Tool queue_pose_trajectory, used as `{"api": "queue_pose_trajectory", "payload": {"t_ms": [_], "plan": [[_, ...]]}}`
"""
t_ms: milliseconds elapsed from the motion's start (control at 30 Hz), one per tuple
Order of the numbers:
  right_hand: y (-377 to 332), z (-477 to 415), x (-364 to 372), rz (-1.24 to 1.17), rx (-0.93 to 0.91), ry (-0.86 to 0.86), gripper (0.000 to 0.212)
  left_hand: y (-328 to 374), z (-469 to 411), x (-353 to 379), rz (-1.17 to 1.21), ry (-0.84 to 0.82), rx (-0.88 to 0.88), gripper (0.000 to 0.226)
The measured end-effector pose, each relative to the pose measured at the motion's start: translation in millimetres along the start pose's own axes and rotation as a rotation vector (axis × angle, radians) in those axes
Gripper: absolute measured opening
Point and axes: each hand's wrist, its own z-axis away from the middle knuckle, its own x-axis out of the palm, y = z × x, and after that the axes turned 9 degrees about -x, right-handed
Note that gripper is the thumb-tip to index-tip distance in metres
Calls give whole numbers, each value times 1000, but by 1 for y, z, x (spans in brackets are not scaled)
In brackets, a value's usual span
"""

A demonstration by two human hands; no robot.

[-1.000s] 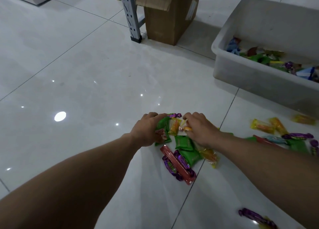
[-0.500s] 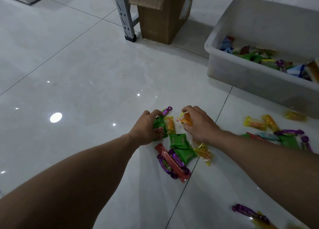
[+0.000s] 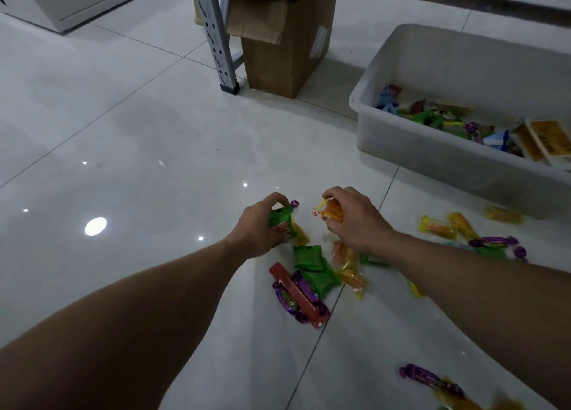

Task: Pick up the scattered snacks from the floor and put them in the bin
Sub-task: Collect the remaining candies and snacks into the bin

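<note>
Left hand (image 3: 258,228) closed on green foil snack packets (image 3: 279,219); right hand (image 3: 355,221) pinching orange wrapped candy (image 3: 333,213). More loose snacks (image 3: 312,273) on floor, near-left of translucent white plastic bin (image 3: 457,165). Light, crinkly, probably slippery; grab mid-body in bunches.

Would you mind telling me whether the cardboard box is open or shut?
Open: the cardboard box has a flap hanging down its front.

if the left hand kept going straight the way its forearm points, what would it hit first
Probably nothing soon. The left hand, closed on a green snack packet, points up and right across bare floor tile; the grey bin lies right of that line, though depth is unclear.
</note>
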Motion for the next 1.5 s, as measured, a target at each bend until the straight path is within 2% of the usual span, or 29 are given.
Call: {"api": "queue_pose_trajectory", "payload": {"t_ms": [200,700,1300,1500], "plan": [[-10,4,-21,8,-40,68,41,27,11,-10,86,96,30,53],[-17,11,-63,7,-49,224,39,86,33,-23,213,208,49,57],[-18,16,-79,8,-32,276,36,104,35,-24,293,216,85,52],[-25,18,-100,-97,19,383,36,140,37,-30,318,251,106,50]]}}
